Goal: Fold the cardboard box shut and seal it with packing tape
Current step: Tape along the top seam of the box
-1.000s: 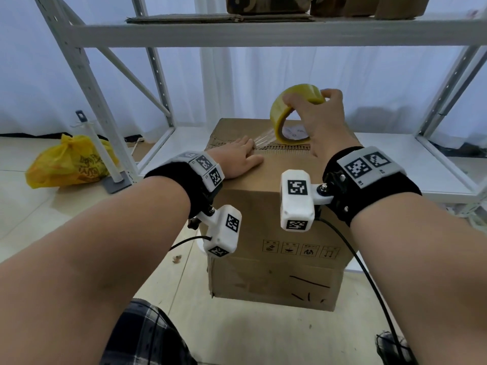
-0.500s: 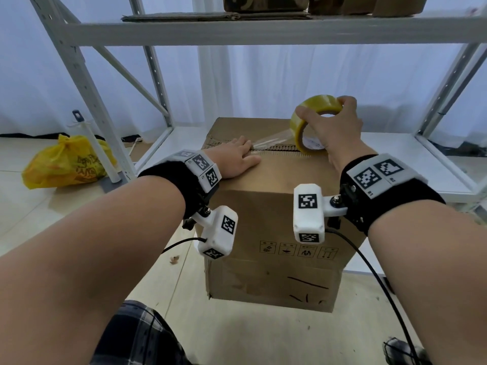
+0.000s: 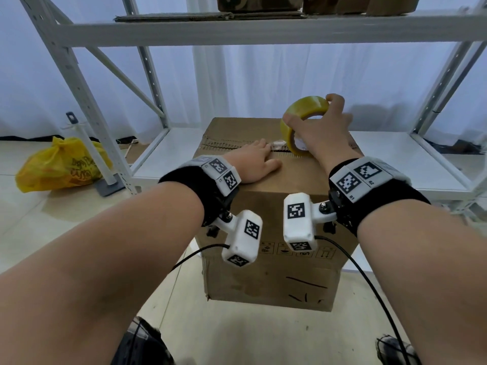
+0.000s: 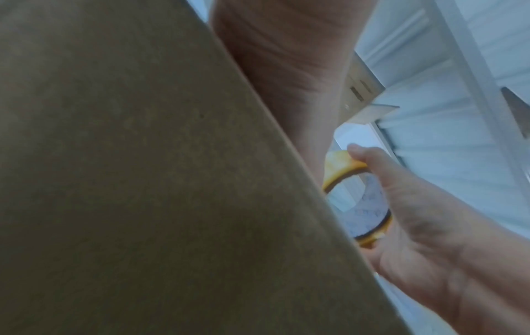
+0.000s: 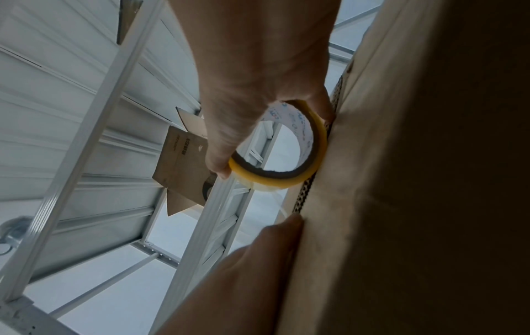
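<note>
A brown cardboard box (image 3: 276,264) stands on the floor with its top flaps folded down and a seam across the top. My left hand (image 3: 254,165) lies flat on the top, fingers straight, pressing the tape end at the seam. My right hand (image 3: 320,127) grips a yellowish roll of packing tape (image 3: 303,114) standing on edge on the seam, right of the left hand. A short clear strip (image 3: 278,145) runs from the roll to my left fingers. The roll (image 5: 298,158) appears against the box (image 5: 416,181) in the right wrist view, and again as the roll (image 4: 358,204) in the left wrist view.
A white metal shelf rack (image 3: 237,30) stands behind and around the box, with cardboard boxes (image 3: 263,2) on its upper shelf. A yellow plastic bag (image 3: 60,167) lies on the floor at the left, beside a white post (image 3: 92,154). Pale curtains hang behind.
My right hand has carried the roll rightward along the seam and then lowered it onto the box top. The left hand stays pressed flat on the tape end.
</note>
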Demonstrator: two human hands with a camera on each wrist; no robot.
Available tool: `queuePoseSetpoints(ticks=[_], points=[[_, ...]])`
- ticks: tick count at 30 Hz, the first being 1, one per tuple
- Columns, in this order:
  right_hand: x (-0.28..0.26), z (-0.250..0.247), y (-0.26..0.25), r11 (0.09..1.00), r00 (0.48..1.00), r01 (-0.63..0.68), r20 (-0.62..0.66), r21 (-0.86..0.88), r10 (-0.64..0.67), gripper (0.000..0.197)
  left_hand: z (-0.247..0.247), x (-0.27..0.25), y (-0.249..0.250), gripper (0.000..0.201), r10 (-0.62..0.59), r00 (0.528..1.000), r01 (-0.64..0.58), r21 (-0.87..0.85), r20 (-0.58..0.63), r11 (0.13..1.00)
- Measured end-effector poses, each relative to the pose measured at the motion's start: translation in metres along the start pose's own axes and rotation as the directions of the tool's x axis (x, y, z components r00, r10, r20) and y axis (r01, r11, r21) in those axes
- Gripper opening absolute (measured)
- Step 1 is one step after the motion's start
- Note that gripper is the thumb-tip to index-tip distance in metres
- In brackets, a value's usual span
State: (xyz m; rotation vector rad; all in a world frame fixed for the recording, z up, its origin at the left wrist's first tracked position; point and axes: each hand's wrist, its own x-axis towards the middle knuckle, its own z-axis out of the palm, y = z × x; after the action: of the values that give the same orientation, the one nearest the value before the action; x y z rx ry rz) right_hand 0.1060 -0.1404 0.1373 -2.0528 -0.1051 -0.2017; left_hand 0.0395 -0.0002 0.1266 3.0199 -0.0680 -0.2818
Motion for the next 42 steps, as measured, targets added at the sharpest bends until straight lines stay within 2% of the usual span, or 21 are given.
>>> queuePoseSetpoints(ticks=[4, 7, 10, 13, 15, 19, 25, 29, 33, 36, 39, 42], points=[[0.000, 0.002, -0.001, 1.000, 1.000, -0.014, -0.003, -0.013, 0.014, 0.090, -0.001, -0.001, -0.015, 0.057, 0.050, 0.999, -0.050, -0.012, -0.015, 0.999], [0.000, 0.001, 0.000, 1.000, 1.000, -0.015, -0.005, -0.018, 0.014, 0.088, -0.004, -0.007, -0.027, 0.053, 0.042, 0.998, -0.043, -0.003, -0.039, 0.999], [-0.002, 0.001, 0.002, 1.000, 1.000, -0.002, -0.001, -0.014, 0.002, 0.087, -0.006, -0.016, -0.051, 0.046, -0.056, 0.987, 0.059, 0.021, -0.153, 0.998], [-0.004, 0.001, 0.003, 1.000, 1.000, 0.020, -0.015, 0.010, -0.019, 0.087, -0.004, -0.022, -0.075, 0.046, -0.161, 0.936, 0.168, -0.005, -0.313, 0.986], [-0.005, 0.001, 0.004, 1.000, 1.000, 0.021, -0.019, 0.016, -0.020, 0.087, -0.003, -0.023, -0.077, 0.046, -0.187, 0.914, 0.200, -0.003, -0.360, 0.980], [-0.004, 0.001, 0.004, 0.999, 1.000, 0.009, -0.018, 0.036, -0.009, 0.088, -0.002, -0.019, -0.059, 0.048, -0.180, 0.915, 0.203, 0.025, -0.361, 0.979], [-0.004, 0.006, 0.001, 1.000, 1.000, 0.028, -0.004, -0.015, -0.028, 0.087, 0.007, -0.002, -0.018, 0.046, -0.029, 0.942, 0.025, -0.016, -0.334, 1.000], [-0.003, 0.004, 0.000, 1.000, 1.000, 0.004, -0.001, -0.013, -0.004, 0.087, 0.006, -0.008, -0.026, 0.043, -0.016, 0.946, -0.018, -0.104, -0.323, 0.994], [-0.003, -0.001, 0.001, 1.000, 1.000, -0.011, 0.011, 0.020, 0.010, 0.087, -0.001, -0.018, -0.056, 0.044, -0.122, 0.937, 0.080, -0.137, -0.328, 0.987], [-0.003, -0.002, 0.000, 1.000, 1.000, -0.011, 0.015, 0.028, 0.010, 0.089, -0.001, -0.026, -0.076, 0.037, -0.186, 0.917, 0.132, -0.171, -0.353, 0.976], [-0.004, -0.003, 0.001, 1.000, 1.000, -0.006, 0.014, 0.028, 0.005, 0.090, 0.003, -0.028, -0.074, 0.033, -0.198, 0.933, 0.158, -0.152, -0.299, 0.976], [-0.005, -0.005, 0.001, 0.999, 1.000, 0.005, 0.013, 0.036, -0.005, 0.084, 0.004, -0.020, -0.066, 0.052, -0.194, 0.964, 0.187, -0.055, -0.182, 0.981]])
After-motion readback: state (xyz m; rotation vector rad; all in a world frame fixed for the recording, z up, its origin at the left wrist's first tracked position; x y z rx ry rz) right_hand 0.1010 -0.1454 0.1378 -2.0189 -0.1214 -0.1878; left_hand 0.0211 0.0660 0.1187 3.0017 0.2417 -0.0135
